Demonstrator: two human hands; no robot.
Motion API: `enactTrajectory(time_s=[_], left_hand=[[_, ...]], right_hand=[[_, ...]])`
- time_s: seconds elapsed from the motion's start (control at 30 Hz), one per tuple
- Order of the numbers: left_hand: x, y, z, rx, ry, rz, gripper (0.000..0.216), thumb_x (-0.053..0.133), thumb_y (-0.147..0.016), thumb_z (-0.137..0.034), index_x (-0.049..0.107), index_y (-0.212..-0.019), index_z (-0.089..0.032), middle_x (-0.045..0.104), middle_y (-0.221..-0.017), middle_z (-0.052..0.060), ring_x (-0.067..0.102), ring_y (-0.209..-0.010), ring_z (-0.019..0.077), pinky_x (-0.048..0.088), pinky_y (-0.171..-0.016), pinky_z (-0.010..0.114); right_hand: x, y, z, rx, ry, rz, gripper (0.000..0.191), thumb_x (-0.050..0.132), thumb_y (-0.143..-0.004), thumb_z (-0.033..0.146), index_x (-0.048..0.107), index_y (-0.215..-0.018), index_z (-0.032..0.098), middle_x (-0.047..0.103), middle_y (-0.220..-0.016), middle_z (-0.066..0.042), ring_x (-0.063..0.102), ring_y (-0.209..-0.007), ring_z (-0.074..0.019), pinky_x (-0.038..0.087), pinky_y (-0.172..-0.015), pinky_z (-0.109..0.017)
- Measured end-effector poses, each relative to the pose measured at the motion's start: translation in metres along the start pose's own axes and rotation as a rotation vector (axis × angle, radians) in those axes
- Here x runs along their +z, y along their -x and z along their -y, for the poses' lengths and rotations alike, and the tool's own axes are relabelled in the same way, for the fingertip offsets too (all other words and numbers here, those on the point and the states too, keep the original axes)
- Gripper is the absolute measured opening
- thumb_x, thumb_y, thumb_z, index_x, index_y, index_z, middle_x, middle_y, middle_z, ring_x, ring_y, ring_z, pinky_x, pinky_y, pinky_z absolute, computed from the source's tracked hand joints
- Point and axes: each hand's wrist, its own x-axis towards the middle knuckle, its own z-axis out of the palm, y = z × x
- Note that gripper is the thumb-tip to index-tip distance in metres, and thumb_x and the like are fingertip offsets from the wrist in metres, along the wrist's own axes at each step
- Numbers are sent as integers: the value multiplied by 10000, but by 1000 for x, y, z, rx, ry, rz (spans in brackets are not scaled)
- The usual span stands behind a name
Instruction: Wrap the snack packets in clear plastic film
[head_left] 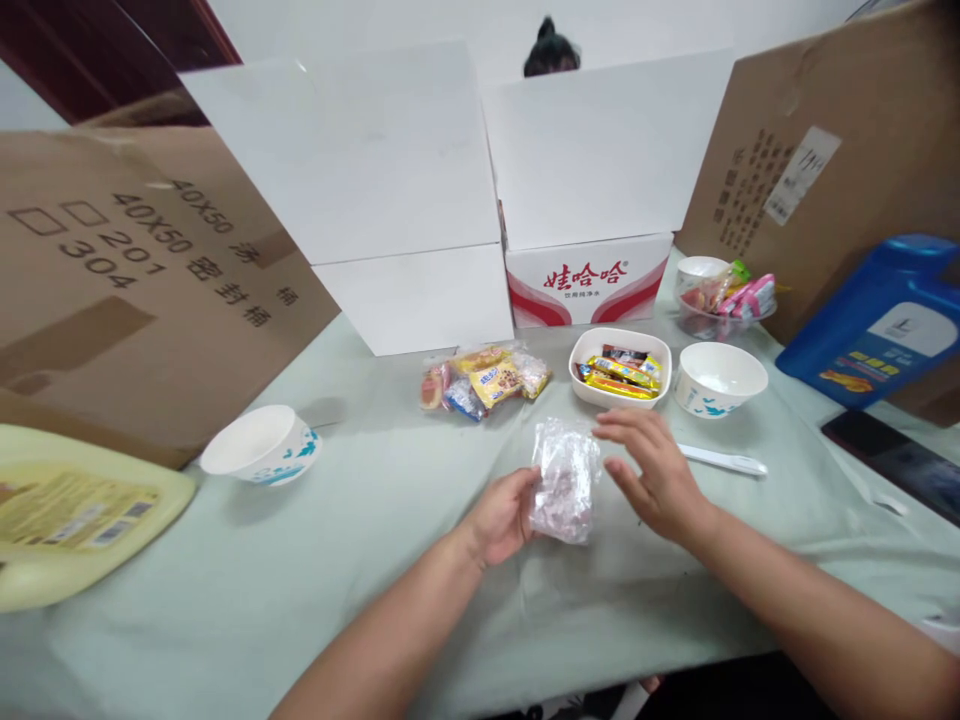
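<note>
My left hand (501,517) is closed on the left edge of a clear plastic bag (563,482) with purplish contents, holding it upright just above the pale green tablecloth (300,590). My right hand (651,466) hovers right beside the bag's right edge, fingers stretched out and apart, holding nothing. Behind the hands stands a white square dish (584,389) filled with wrapped snacks, and to its left lies a clear bag of assorted snacks (485,380).
An empty white bowl (720,378) and a white plastic utensil (724,460) lie to the right. Another white bowl (260,445) sits at left. A clear bowl of snacks (712,300), cardboard boxes (127,290), white boxes (420,200), a blue jug (885,320), a yellow jug (67,510) and a dark phone (892,462) ring the table.
</note>
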Motion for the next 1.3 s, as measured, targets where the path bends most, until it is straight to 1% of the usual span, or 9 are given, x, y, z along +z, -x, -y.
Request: enactTrajectory(time_s=[0.13, 0.27, 0.4, 0.6, 0.73, 0.87, 1.03, 1.17, 1.3], left_hand=[[2, 1, -2, 26, 78, 165, 439, 417, -959, -452, 602, -1177, -118, 713, -920, 90, 684, -761, 195, 537, -681, 309], [-1, 2, 0, -9, 142, 198, 418, 492, -933, -483, 622, -1085, -116, 693, -860, 62, 675, -740, 174, 543, -688, 311], [-4, 1, 0, 6, 133, 101, 181, 646, -863, -279, 651, -966, -131, 679, -812, 28, 651, -694, 123, 520, -648, 241], [-2, 1, -9, 162, -33, 30, 307, 809, -697, -297, 679, -893, -99, 686, -782, 45, 626, -625, 100, 469, -541, 172], [-1, 1, -9, 190, 7, -65, 270, 791, -722, -314, 665, -851, -113, 661, -718, 17, 605, -575, 92, 435, -478, 159], [4, 0, -7, 129, 147, -112, 157, 678, -832, -260, 659, -876, -110, 668, -742, 29, 617, -585, 103, 462, -506, 182], [8, 4, -10, 60, 206, -20, 289, 521, -939, -335, 670, -960, -89, 700, -830, 80, 651, -679, 134, 512, -636, 235], [4, 6, -10, 179, 49, 92, 342, 759, -755, -382, 675, -952, -115, 710, -860, 69, 653, -718, 141, 495, -641, 217], [1, 4, -9, 258, -95, 29, 386, 865, -611, -262, 672, -912, -117, 713, -805, 47, 655, -690, 136, 493, -660, 216]], right_hand=[[18, 16, 23, -236, 73, 253, 518, 511, -903, 477, 516, -1327, 180, 566, -1334, -160, 449, -1292, -313, 338, -1076, -532], [49, 30, 23, -343, 210, 364, 500, 471, -926, 245, 430, -1410, 123, 481, -1436, -145, 377, -1365, -284, 318, -1116, -500], [53, 32, 19, -436, 271, 363, 460, 409, -922, 127, 467, -1375, 75, 481, -1432, -156, 368, -1371, -291, 341, -1111, -497], [40, 30, 24, -572, 224, 394, 428, 351, -956, 155, 499, -1354, 97, 568, -1362, -100, 428, -1334, -256, 347, -1125, -461], [42, 31, 26, -558, 290, 290, 430, 374, -978, 178, 453, -1400, 158, 468, -1457, -72, 300, -1412, -230, 339, -1133, -417], [44, 32, 22, -530, 367, 167, 375, 433, -965, 170, 524, -1329, 172, 470, -1457, -72, 207, -1444, -261, 281, -1150, -476], [40, 30, 16, -565, 378, 142, 318, 405, -958, 129, 608, -1201, 164, 555, -1383, -35, 218, -1439, -266, 182, -1183, -499], [37, 30, 18, -593, 329, 184, 325, 386, -967, 149, 603, -1209, 147, 580, -1356, -40, 229, -1436, -250, 258, -1162, -480], [39, 34, 27, -616, 206, 212, 308, 381, -974, 169, 628, -1156, 136, 639, -1272, -60, 342, -1385, -233, 307, -1142, -435]])
